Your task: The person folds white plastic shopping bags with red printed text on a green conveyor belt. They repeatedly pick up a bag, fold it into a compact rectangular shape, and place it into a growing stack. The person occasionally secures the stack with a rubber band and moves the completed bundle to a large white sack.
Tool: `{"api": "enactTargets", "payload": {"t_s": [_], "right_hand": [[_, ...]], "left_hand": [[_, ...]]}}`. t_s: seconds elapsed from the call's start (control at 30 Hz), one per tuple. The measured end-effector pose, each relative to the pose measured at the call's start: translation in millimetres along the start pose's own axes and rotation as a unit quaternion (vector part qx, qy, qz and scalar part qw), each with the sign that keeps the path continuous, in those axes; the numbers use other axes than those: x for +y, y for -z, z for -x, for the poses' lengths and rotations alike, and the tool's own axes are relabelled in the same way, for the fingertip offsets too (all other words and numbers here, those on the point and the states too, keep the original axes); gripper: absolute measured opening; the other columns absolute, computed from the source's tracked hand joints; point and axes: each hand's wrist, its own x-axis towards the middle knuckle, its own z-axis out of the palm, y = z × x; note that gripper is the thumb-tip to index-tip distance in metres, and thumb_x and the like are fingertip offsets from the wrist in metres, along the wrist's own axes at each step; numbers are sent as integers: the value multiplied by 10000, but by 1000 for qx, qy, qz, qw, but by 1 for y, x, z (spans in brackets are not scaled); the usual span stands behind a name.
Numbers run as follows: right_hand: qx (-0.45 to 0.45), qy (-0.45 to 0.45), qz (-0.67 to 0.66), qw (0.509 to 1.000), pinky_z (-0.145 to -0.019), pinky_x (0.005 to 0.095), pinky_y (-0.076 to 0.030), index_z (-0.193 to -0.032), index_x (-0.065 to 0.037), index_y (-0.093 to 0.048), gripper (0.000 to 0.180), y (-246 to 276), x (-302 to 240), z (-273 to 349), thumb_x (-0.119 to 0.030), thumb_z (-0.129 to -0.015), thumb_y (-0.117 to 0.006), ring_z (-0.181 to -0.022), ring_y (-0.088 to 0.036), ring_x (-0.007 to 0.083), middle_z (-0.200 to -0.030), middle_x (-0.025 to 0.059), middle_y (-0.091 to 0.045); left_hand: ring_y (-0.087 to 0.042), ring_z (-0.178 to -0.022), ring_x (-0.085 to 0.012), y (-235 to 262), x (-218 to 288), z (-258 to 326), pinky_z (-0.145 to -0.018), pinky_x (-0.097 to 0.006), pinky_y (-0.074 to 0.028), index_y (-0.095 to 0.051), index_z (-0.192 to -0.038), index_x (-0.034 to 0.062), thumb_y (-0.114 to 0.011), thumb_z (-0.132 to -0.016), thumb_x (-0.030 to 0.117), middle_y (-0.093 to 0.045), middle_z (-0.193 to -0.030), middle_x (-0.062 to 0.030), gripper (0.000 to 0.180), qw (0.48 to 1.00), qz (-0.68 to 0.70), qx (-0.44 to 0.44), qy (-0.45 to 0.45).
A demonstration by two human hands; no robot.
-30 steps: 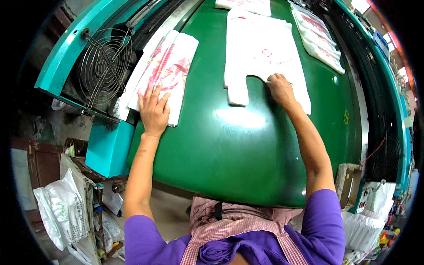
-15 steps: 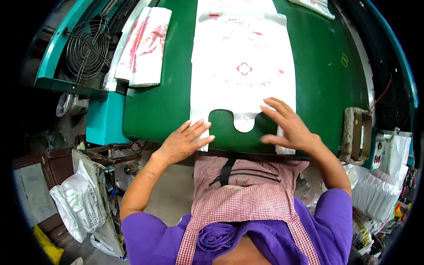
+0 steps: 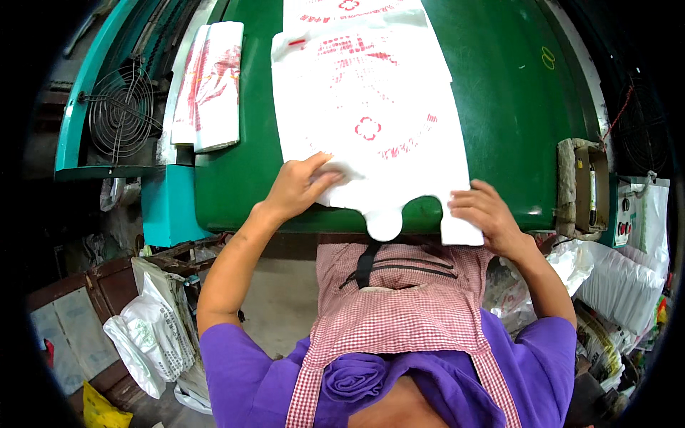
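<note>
A white plastic vest-type bag [image 3: 314, 93] with red print lies on the green work surface [image 3: 506, 114], its cut-out handle end toward me. Whether it is one bag or a thin stack, I cannot tell. My left hand [image 3: 300, 187] pinches the bag's near left part, where the plastic is bunched and the left handle is hidden. On the other side, my right hand [image 3: 486, 217] has its fingers curled over the right handle, thumb out of sight. A round tab hangs between the handles at the table's front edge. Beneath the far end lies another printed white bag [image 3: 399, 7].
Folded printed bags [image 3: 225, 85] lie at the surface's left side. Beyond them stand a teal machine frame [image 3: 168, 200] and a wire fan guard [image 3: 121, 114]. At right are a worn open box [image 3: 567, 189], a control box [image 3: 625, 214] and stacked white bags [image 3: 621, 285].
The bag has shifted left and toward me, tilting slightly. My left hand has closed on its near left part, and my right hand has come down from above onto the right handle.
</note>
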Motion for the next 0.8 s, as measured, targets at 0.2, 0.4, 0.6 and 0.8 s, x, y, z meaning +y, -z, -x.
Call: {"api": "enactTargets", "payload": {"t_s": [0.2, 0.4, 0.6, 0.8], "right_hand": [[113, -124, -227, 959, -633, 402, -487, -1136, -46, -542, 386, -12, -7, -121, -279, -853, -663, -746, -643, 348, -797, 191, -640], [-150, -134, 39, 979, -706, 453, -489, -999, -64, -584, 335, -43, -18, -146, -374, -871, -580, -854, -633, 339, -890, 172, -649], [66, -78, 149, 984, -1080, 462, -272, -1306, -79, -491, 412, -60, 13, -138, -287, -950, -467, -1348, -318, 334, -1411, 171, -412], [110, -35, -36, 993, -1024, 427, -381, -1334, -33, -441, 518, 2, 1, -133, -302, -910, -570, -1224, -451, 382, -1357, 203, -447]], "left_hand": [[-646, -666, -293, -41, 0, -54, -602, -387, -508, -618, -964, 5, -637, -824, 157, -646, -753, -141, 207, 931, -332, -147, 20], [-425, -1263, -333, -34, 13, 32, -1003, -498, -351, -540, -1247, 124, -642, -718, 99, -421, -1381, -156, 539, 930, -305, -7, -203], [-480, -1228, -321, -56, 12, 29, -985, -452, -384, -632, -1132, 172, -616, -726, 128, -522, -1289, -146, 409, 922, -331, -18, -199], [-646, -815, -322, -2, -3, -58, -741, -427, -507, -649, -985, 63, -583, -803, 101, -666, -881, -178, 197, 990, -112, -83, 18]]}}
